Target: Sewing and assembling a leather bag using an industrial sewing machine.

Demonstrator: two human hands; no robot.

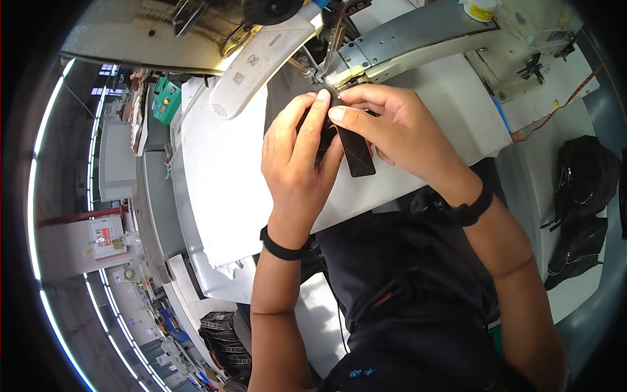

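Observation:
A sewing machine's narrow arm [398, 38] reaches in from the upper right, and its stitching area lies just beyond my fingertips. Between my hands is a dark, faintly patterned strip [356, 155], its flat end hanging toward me over the white work surface. My left hand [295, 147] has its fingers bent over the strip's far part, pressing on it from the left. From the right, my right hand [401, 127] pinches it between thumb and forefinger. The strip's far end is partly covered by my fingers. Both hands are close to the metal parts under the machine head.
The white tabletop [225, 176] spreads to the left. A pale, curved machine cover [258, 68] overhangs it. Black bags with zips [581, 183] lie at the right. A green box [167, 100] stands at the far left, and a small white-and-yellow pot [481, 9] sits on the machine.

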